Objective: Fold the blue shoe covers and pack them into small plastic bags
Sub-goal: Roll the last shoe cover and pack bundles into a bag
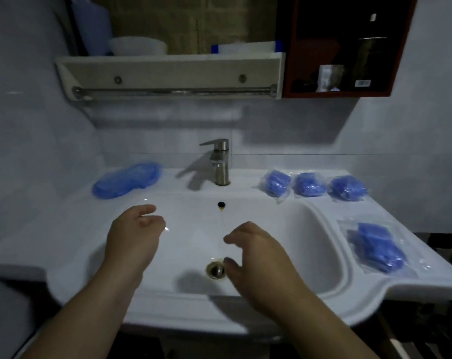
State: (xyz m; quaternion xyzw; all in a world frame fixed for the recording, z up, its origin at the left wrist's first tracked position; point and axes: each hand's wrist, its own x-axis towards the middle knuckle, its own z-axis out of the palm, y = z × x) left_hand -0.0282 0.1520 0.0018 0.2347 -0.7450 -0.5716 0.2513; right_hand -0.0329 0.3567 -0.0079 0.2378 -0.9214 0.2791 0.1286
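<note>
gleaming white sink, crinkly blue shoe covers

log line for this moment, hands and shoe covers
left hand: empty, over white sink | right hand: empty | unfolded blue shoe covers: left of faucet | four bagged blue packs: right counter

two bare forearms, no sleeves, bare hands

White sink counter carries all items. Back left: a loose stack of blue shoe covers. Centre rear: steel faucet. Back right: three bagged shoe covers in a row, close together. Right ledge: a fourth bagged bundle, set apart.
</note>
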